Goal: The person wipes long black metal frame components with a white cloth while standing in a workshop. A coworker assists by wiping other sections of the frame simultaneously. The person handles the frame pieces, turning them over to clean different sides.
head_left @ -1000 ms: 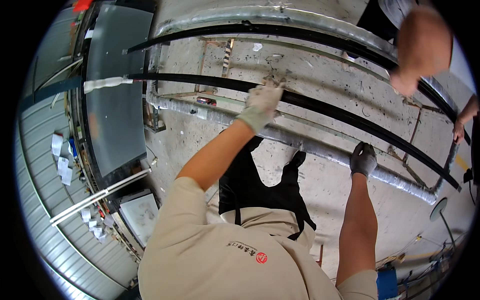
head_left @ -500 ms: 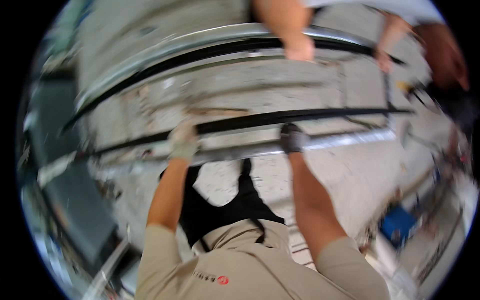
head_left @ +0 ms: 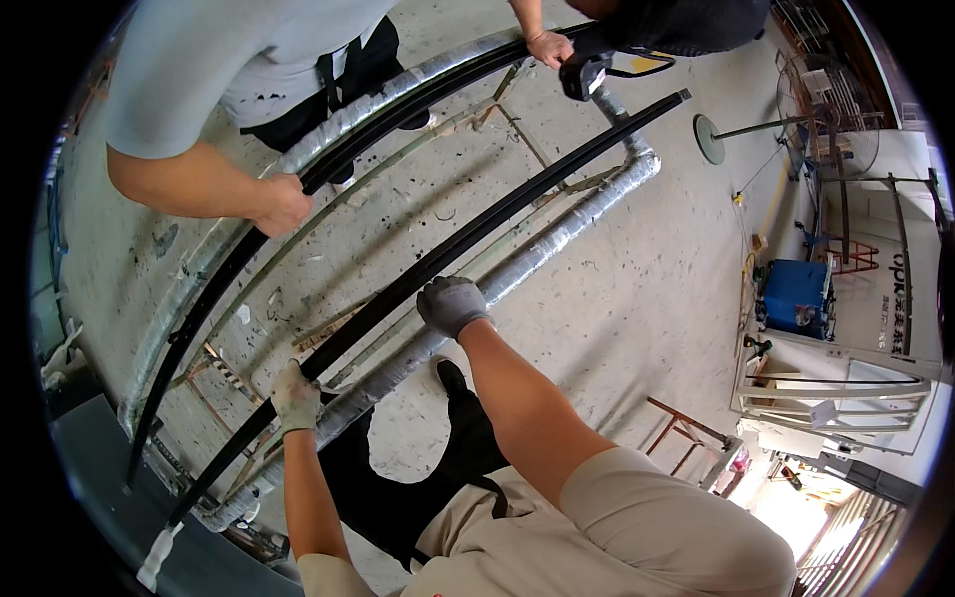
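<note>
A long black bar [head_left: 418, 274] runs slantwise along a plastic-wrapped grey rail [head_left: 537, 254]. My left hand [head_left: 296, 398], in a pale glove, is closed round the bar toward its lower left end. Farther along, my right hand [head_left: 453, 303], in a darker grey glove, has its fingers curled over the bar's near edge. Across from me lies a second black bar [head_left: 353, 149], slightly curved, on another wrapped rail [head_left: 343, 124]. A person in a light grey shirt [head_left: 229, 75] has a bare hand [head_left: 284, 204] on it. Another bare hand [head_left: 549, 48] touches its upper end.
A black handheld device [head_left: 582, 75] is beside a dark-capped head [head_left: 686, 25] at the top. Thin stand legs [head_left: 522, 134] and crossbars lie between the rails. A floor fan [head_left: 831, 109], a blue box [head_left: 796, 297] and frames [head_left: 836, 398] stand at right; a dark grey surface [head_left: 95, 478] is lower left.
My view has turned, so the bars now slant up to the right. Both my hands stay on the near bar. The person opposite now appears farther left, one hand along the far bar.
</note>
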`<state>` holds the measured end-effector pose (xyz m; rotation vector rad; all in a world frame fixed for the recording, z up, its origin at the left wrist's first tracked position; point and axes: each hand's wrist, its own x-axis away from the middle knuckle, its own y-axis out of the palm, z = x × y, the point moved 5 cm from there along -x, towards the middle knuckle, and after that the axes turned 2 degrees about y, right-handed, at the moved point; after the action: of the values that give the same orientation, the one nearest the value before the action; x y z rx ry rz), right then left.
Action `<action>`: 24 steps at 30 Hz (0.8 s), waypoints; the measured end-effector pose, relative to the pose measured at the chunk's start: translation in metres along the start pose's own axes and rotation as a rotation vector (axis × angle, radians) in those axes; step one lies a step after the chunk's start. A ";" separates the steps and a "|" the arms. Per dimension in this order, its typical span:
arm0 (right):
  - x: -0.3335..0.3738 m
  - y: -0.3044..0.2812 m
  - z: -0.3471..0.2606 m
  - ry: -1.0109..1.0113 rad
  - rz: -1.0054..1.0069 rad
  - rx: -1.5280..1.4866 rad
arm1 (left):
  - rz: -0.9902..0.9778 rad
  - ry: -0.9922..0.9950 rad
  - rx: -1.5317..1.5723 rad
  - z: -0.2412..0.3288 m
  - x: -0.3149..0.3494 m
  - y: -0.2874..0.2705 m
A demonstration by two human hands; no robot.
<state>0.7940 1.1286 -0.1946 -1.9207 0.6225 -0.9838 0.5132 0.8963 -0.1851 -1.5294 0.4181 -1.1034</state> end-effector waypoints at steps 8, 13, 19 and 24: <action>0.001 0.011 0.004 -0.028 0.076 -0.030 | -0.056 -0.033 -0.015 0.000 -0.007 0.005; 0.002 0.006 0.003 0.017 -0.012 -0.021 | -0.089 -0.112 -0.078 -0.001 -0.010 0.007; -0.001 0.005 -0.011 0.024 -0.140 0.064 | 0.017 -0.024 -0.082 -0.009 -0.003 0.007; 0.009 0.022 -0.020 0.141 -0.145 0.323 | -0.014 -0.012 -0.063 -0.003 -0.006 -0.002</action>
<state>0.7817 1.1016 -0.2043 -1.6366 0.3784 -1.2385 0.5067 0.8998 -0.1864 -1.5956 0.4387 -1.1004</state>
